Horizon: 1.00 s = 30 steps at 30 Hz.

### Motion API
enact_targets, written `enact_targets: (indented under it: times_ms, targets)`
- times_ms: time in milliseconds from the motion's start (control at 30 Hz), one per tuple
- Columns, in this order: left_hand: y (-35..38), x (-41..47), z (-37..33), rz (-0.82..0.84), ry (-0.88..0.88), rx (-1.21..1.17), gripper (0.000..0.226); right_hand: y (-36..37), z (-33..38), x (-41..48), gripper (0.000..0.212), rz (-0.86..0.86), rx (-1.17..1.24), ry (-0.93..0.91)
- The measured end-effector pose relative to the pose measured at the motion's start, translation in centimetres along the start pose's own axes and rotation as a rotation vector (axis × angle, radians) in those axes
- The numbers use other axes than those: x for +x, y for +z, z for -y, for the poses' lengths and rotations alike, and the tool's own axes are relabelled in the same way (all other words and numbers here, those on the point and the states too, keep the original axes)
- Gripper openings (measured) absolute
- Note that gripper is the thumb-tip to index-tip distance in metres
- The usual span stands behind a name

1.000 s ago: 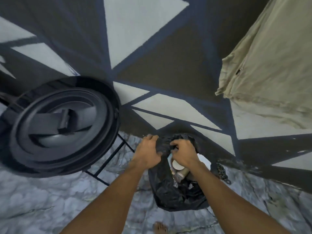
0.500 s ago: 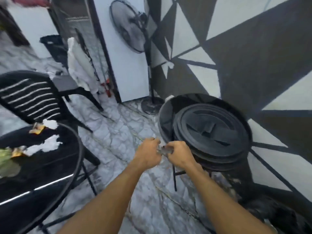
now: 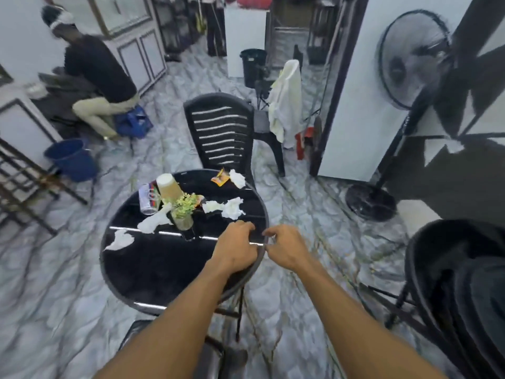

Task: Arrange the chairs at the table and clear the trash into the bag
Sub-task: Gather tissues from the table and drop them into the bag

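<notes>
A round black table (image 3: 153, 269) stands in front of me. On it lie crumpled white tissues (image 3: 232, 207), an orange wrapper (image 3: 220, 178), an upturned plastic cup (image 3: 169, 187), a can (image 3: 147, 199) and a small plant in a glass (image 3: 184, 212). A black slatted chair (image 3: 221, 132) stands at the table's far side. My left hand (image 3: 235, 247) hovers over the table's right rim with fingers curled. My right hand (image 3: 284, 247) is just beyond the rim, also curled. Nothing shows in either hand. The trash bag is out of view.
A second black round table (image 3: 459, 283) is at the right. A standing fan (image 3: 410, 61) is beside the wall. A person (image 3: 101, 69) crouches at the far left near a blue bucket (image 3: 71, 160). A black bin (image 3: 252, 67) stands at the back.
My view has swung left from the black bag on the floor, past the second table, to the littered table. My hands held the bag's mouth a second ago; now they have drawn slightly apart.
</notes>
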<state>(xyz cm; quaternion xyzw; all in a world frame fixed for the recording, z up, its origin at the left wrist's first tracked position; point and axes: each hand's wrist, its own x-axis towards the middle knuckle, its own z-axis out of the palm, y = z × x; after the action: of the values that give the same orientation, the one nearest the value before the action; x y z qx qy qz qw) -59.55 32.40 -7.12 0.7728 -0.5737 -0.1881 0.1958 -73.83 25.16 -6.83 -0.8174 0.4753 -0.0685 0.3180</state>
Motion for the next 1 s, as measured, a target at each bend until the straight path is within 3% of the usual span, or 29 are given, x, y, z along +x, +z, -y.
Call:
enact_targets:
  times_ms: [233, 400, 500, 700, 800, 867, 1000]
  targets:
    - [-0.3, 4.6, 5.0, -0.015, -0.206, -0.006, 0.035, 2.6, 1.8, 9.6, 0.031, 0.122, 0.005, -0.111]
    - [0.7, 10.1, 8.6, -0.012, -0.374, -0.03, 0.053, 4.1, 1.9, 18.2, 0.045, 0.202, -0.033, -0.156]
    - [1.6, 13.9, 10.9, -0.015, -0.44, -0.043, 0.052, 5.5, 1.5, 23.1, 0.052, 0.241, -0.034, -0.161]
    - [4.0, 20.3, 14.3, 0.039, -0.515, 0.024, 0.068, 9.1, 0.1, 28.4, 0.075, 0.413, -0.289, -0.279]
    - [5.2, 21.3, 15.2, 0.084, -0.513, 0.091, 0.059, 10.4, -0.9, 29.0, 0.055, 0.418, -0.337, -0.339]
    - [6.0, 21.4, 15.6, 0.052, -0.457, 0.119, 0.042, 10.8, -1.5, 29.4, 0.036, 0.387, -0.312, -0.37]
    - [6.9, 20.9, 15.9, -0.038, -0.457, 0.088, 0.017, 10.7, -1.9, 30.1, 0.033, 0.351, -0.202, -0.321]
